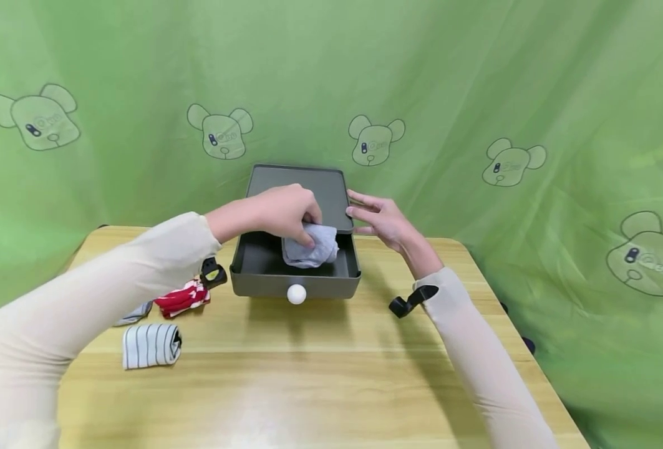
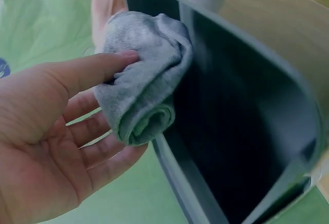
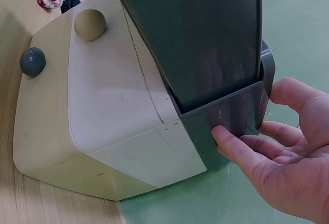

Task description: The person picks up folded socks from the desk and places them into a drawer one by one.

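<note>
My left hand (image 1: 286, 212) pinches a rolled grey sock (image 1: 311, 246) between thumb and fingers. It holds the sock over the pulled-out dark drawer (image 1: 241, 284), which has a round white knob (image 1: 296, 294). In the left wrist view, the sock's spiral end (image 2: 149, 124) faces the camera, beside the drawer wall. At the right side of the dark-topped cabinet (image 1: 297, 182), my right hand (image 1: 384, 219) touches its edge with extended fingers. The right wrist view shows those fingertips (image 3: 221, 134) against the dark upper section, with the thumb beside a corner.
Left on the wooden table (image 1: 309, 386) lie a striped white roll (image 1: 150, 346), a red-and-white cloth (image 1: 182, 299) and a partly hidden bluish one (image 1: 135, 313). White (image 3: 113, 70) and yellowish (image 3: 46, 116) sections sit under the dark one. Green curtain (image 1: 303, 75) hangs behind.
</note>
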Demonstrator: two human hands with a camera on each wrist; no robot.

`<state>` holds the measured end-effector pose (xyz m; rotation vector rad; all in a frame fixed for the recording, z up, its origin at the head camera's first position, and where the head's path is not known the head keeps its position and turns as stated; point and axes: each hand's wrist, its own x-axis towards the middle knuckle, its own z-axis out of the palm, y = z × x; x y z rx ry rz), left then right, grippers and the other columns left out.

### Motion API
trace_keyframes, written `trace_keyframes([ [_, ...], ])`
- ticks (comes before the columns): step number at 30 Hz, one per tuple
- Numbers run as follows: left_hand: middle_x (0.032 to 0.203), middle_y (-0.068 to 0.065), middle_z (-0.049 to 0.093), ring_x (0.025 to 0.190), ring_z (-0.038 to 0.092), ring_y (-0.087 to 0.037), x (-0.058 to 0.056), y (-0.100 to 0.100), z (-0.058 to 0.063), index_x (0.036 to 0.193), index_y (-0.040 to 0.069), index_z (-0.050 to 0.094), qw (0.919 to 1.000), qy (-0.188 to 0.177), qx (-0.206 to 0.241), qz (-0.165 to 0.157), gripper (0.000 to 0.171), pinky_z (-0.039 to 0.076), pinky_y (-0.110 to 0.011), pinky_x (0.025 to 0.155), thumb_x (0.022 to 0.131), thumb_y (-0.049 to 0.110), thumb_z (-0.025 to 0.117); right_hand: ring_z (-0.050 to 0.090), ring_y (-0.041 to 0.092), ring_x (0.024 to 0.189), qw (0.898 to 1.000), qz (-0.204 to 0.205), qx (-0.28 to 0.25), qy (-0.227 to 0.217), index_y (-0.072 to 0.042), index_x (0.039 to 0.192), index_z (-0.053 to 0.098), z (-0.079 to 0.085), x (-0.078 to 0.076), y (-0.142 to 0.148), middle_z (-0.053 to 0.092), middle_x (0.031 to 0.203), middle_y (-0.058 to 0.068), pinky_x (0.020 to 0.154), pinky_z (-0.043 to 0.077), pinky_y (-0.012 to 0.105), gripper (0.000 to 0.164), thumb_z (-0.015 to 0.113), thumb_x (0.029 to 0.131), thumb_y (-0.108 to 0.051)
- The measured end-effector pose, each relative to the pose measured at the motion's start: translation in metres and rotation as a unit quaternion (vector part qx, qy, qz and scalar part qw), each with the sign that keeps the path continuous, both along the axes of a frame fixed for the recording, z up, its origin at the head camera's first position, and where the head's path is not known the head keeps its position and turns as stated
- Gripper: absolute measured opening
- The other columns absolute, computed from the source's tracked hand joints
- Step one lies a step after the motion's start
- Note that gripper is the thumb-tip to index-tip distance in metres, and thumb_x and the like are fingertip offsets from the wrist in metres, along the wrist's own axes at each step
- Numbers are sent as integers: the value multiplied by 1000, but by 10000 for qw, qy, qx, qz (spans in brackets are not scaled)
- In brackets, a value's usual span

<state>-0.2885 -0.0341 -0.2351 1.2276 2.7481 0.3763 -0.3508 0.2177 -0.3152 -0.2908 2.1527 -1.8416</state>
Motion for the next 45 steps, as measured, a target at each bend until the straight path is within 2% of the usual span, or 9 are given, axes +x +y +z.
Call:
trace_keyframes([
  [4,78,2,70,71,55,-11,0,9,-6,92,13,79,9999,103,63,-26,18,46,-27,65,81,26,87,41,33,148,10000,8,11,15,-11,157,37,1,0,0,33,165,16,98,58,34,60,62,102,-10],
  [14,78,0,67,70,54,-12,4,23,-22,92,9,77,9997,224,26,-106,22,47,-26,66,82,25,87,37,31,150,10000,41,37,-2,-11,157,36,4,2,3,28,168,12,109,51,44,60,61,102,-11],
  [24,83,-1,71,71,56,-12,6,33,-24,93,8,77,9996,133,-118,-235,18,51,-26,69,83,20,86,38,31,150,10000,30,3,-78,-12,157,36,4,0,4,29,167,12,110,50,45,60,60,103,-10],
  [28,84,-1,72,72,56,-12,5,33,-25,93,8,77,9995,117,-103,-265,17,51,-26,69,84,20,85,37,31,150,10000,33,-30,-59,-11,158,35,6,-2,3,28,168,12,111,49,46,60,60,103,-10],
  [32,86,-2,73,74,57,-13,3,31,-29,97,9,77,9994,79,-22,-322,17,51,-28,71,85,19,84,37,31,150,10000,18,-38,-60,-12,157,36,5,-3,2,28,168,12,108,52,41,60,60,102,-10],
  [38,94,-4,76,86,69,-14,1,25,-35,104,8,76,9990,-48,127,-428,19,58,-30,82,87,14,81,39,31,149,9999,72,22,-92,-12,157,36,0,-7,0,29,167,12,106,53,39,61,61,102,-11],
  [42,98,-6,77,92,72,-16,-2,22,-36,107,8,76,9989,-58,202,-425,20,59,-31,87,87,12,80,38,30,150,10000,88,41,7,-13,158,36,0,-10,-1,30,167,12,108,52,41,60,60,103,-12],
  [45,100,-7,78,94,73,-17,-3,20,-36,108,7,76,9988,-76,265,-410,22,60,-32,88,87,12,80,39,30,149,9999,89,38,63,-12,158,36,0,-11,-2,32,166,12,104,54,39,59,59,103,-11],
])
